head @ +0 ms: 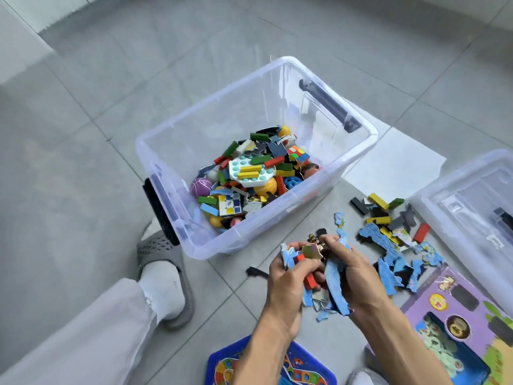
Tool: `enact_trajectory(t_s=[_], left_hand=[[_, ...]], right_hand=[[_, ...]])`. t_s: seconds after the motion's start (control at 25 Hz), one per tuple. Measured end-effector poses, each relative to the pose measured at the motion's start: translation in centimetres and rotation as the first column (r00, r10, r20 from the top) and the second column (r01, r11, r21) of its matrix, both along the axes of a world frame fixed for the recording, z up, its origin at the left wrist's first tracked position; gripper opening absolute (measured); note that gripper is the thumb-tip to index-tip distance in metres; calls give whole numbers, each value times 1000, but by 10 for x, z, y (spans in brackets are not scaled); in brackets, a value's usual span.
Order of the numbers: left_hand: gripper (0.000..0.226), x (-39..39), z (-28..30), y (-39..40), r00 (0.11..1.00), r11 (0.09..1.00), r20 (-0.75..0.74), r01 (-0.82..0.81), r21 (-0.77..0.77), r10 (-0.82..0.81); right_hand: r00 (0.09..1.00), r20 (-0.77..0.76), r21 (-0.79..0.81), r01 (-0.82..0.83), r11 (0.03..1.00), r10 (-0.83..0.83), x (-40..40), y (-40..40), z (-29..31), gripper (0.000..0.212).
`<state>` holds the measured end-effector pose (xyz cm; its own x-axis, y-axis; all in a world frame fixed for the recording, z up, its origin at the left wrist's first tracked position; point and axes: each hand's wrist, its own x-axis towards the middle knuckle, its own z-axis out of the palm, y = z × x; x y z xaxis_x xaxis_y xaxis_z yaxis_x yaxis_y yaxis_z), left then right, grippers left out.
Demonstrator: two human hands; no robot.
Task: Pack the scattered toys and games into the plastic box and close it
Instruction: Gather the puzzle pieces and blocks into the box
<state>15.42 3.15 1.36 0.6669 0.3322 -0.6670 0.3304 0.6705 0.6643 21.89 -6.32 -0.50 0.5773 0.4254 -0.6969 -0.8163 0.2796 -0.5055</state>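
toys fill part of the plastic box [358, 151], which stands open on the floor. the left hand [287, 276] and right hand [351, 269] both clutch a bundle of puzzle pieces [334, 276] just beside it. more blocks [379, 201], two game boards and the lid [449, 201] are left.

Both hands, left [287, 276] and right [352, 270], clutching puzzle pieces [333, 273] beside the toy-filled plastic box [194, 126]

Clear plastic box [330, 173] open, roughly half full of toys [249, 176]; puzzle pieces [394, 245] scattered beside it
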Motion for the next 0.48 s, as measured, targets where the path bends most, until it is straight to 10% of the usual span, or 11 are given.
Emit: enact_trajectory(t_s=[0.32,0.48], left_hand=[[18,57,127,104,981,991,146,-128,-26,130],[65,54,121,136,979,978,7,-203,-49,204]], right_hand=[[995,74,48,-71,996,67,67,121,140,17],[991,67,-69,-109,992,114,88,121,133,58]])
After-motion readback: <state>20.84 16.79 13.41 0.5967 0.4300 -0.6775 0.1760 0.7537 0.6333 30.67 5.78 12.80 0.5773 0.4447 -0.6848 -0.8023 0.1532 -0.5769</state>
